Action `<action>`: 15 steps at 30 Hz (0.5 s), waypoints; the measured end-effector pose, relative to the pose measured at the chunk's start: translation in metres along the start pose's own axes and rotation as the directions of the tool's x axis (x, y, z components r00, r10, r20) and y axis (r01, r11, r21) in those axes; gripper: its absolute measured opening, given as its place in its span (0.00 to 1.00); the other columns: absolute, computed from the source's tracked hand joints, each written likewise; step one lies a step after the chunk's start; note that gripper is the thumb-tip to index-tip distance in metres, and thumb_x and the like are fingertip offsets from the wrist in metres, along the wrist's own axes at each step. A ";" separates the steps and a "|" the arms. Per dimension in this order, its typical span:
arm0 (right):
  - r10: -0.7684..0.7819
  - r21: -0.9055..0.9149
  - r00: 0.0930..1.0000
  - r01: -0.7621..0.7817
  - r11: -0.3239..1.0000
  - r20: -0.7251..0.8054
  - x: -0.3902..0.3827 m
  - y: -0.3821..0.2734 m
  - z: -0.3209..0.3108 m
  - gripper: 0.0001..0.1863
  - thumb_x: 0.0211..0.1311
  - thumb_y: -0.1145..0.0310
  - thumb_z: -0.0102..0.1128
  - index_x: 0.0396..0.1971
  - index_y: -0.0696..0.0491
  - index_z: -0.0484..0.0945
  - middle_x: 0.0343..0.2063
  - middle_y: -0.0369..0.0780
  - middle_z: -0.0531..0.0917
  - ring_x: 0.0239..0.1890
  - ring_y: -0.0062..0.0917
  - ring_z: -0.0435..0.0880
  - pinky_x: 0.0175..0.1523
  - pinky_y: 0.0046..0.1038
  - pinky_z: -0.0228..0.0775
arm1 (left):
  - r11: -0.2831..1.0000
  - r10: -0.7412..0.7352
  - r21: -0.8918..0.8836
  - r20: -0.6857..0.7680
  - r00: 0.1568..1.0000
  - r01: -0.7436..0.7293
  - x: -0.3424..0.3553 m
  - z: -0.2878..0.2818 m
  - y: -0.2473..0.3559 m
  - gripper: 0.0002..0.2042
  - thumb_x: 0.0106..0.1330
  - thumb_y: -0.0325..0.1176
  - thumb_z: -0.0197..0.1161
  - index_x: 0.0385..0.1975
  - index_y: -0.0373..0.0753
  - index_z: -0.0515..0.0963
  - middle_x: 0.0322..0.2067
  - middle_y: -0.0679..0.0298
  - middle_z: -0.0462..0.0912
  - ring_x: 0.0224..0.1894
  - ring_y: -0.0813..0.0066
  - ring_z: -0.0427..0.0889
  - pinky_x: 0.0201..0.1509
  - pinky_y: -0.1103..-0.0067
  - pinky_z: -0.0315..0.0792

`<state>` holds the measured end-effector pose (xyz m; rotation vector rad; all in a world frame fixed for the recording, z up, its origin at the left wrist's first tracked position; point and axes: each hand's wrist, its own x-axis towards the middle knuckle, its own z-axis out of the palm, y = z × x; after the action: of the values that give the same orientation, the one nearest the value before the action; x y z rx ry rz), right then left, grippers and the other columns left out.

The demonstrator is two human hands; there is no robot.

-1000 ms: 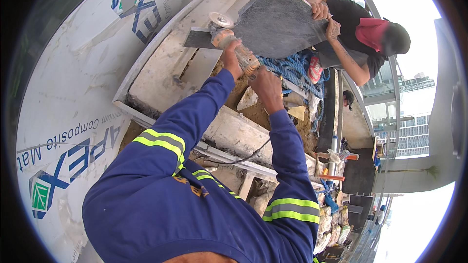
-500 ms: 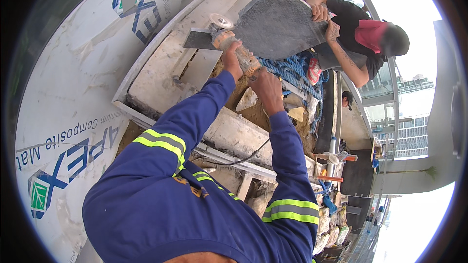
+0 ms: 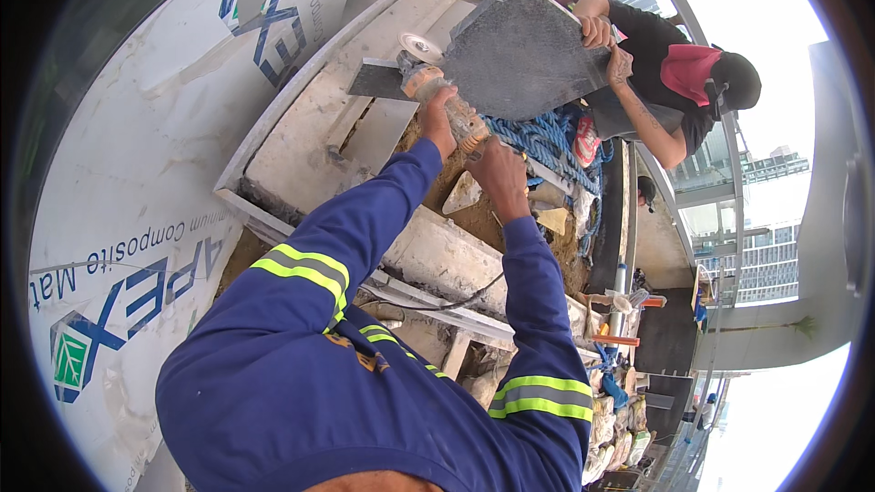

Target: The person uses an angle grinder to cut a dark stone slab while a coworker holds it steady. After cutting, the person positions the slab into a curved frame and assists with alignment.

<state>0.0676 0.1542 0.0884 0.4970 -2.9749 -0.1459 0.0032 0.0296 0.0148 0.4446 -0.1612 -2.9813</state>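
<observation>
Both my hands grip a dusty orange angle grinder point(image 3: 453, 107). Around the middle of its body my left hand point(image 3: 439, 120) is closed, thumb along the top. My right hand point(image 3: 500, 170) wraps the rear end, where the black cord point(image 3: 448, 306) hangs down toward the ledge. The round disc point(image 3: 420, 46) at the far end sits at the left edge of a dark grey stone slab point(image 3: 529, 55); whether it touches cannot be made out. A co-worker's two hands point(image 3: 605, 47) hold the slab's right edge. A narrow dark offcut point(image 3: 377, 78) lies beside the grinder head.
White printed composite panels point(image 3: 137, 155) line the left side. Below the slab lie coiled blue rope point(image 3: 547, 141) and stone scraps point(image 3: 462, 192) on sandy ground. A pale concrete ledge point(image 3: 456, 251) crosses before me. Filled sacks point(image 3: 612, 437) stand at lower right; another person is at the top.
The grinder and my hands have shifted slightly right and down in the view. The slab's left edge and the co-worker's hands have moved slightly too. Both my hands keep their grip.
</observation>
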 end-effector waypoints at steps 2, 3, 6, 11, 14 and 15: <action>0.022 0.015 1.000 -0.022 1.000 0.013 0.002 -0.001 -0.001 0.24 0.52 0.56 0.71 0.40 0.61 0.78 0.33 0.53 0.87 0.37 0.46 0.89 0.43 0.43 0.81 | 1.000 -0.007 -0.013 0.001 1.000 0.007 0.000 -0.001 0.002 0.17 0.57 0.38 0.69 0.41 0.40 0.71 0.33 0.57 0.76 0.31 0.57 0.81 0.37 0.60 0.81; 0.033 0.022 0.999 -0.033 0.999 0.022 0.003 -0.002 -0.001 0.25 0.51 0.56 0.72 0.40 0.61 0.78 0.34 0.54 0.87 0.38 0.47 0.88 0.44 0.43 0.80 | 1.000 -0.018 -0.015 0.002 1.000 0.018 0.001 -0.003 0.003 0.17 0.57 0.38 0.69 0.41 0.40 0.72 0.33 0.57 0.76 0.31 0.57 0.81 0.37 0.60 0.81; 0.027 0.022 0.999 -0.027 0.999 0.019 -0.001 -0.006 -0.004 0.25 0.50 0.57 0.72 0.39 0.62 0.77 0.34 0.56 0.86 0.39 0.49 0.88 0.45 0.44 0.80 | 1.000 -0.031 -0.004 -0.003 1.000 0.031 -0.004 -0.001 0.006 0.17 0.56 0.37 0.69 0.41 0.40 0.72 0.33 0.58 0.76 0.31 0.57 0.82 0.37 0.61 0.81; 0.043 0.096 0.999 -0.041 0.995 -0.016 -0.009 -0.028 -0.005 0.27 0.49 0.56 0.71 0.40 0.64 0.78 0.35 0.58 0.86 0.40 0.50 0.87 0.46 0.45 0.79 | 0.995 0.060 0.078 -0.061 0.996 -0.056 -0.002 -0.002 0.027 0.19 0.53 0.33 0.72 0.42 0.39 0.73 0.32 0.60 0.75 0.31 0.59 0.81 0.36 0.61 0.81; 0.119 0.232 0.993 -0.118 0.965 0.008 -0.017 -0.057 -0.005 0.28 0.48 0.55 0.71 0.40 0.64 0.79 0.35 0.57 0.86 0.40 0.51 0.87 0.47 0.45 0.79 | 0.964 0.130 0.240 -0.038 0.991 -0.117 -0.011 0.005 0.054 0.16 0.48 0.30 0.72 0.36 0.37 0.75 0.31 0.60 0.77 0.27 0.64 0.80 0.31 0.66 0.78; 0.140 0.273 0.990 -0.136 0.952 0.006 -0.012 -0.063 -0.003 0.27 0.48 0.55 0.70 0.39 0.64 0.79 0.35 0.57 0.86 0.40 0.51 0.87 0.47 0.45 0.78 | 0.958 0.118 0.267 -0.033 0.992 -0.105 -0.010 0.010 0.063 0.15 0.47 0.28 0.73 0.34 0.37 0.76 0.29 0.61 0.78 0.25 0.64 0.79 0.30 0.66 0.77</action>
<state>0.0996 0.0985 0.0825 0.3125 -3.0176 0.2846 0.0164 -0.0299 0.0344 0.5171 -0.5653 -2.8433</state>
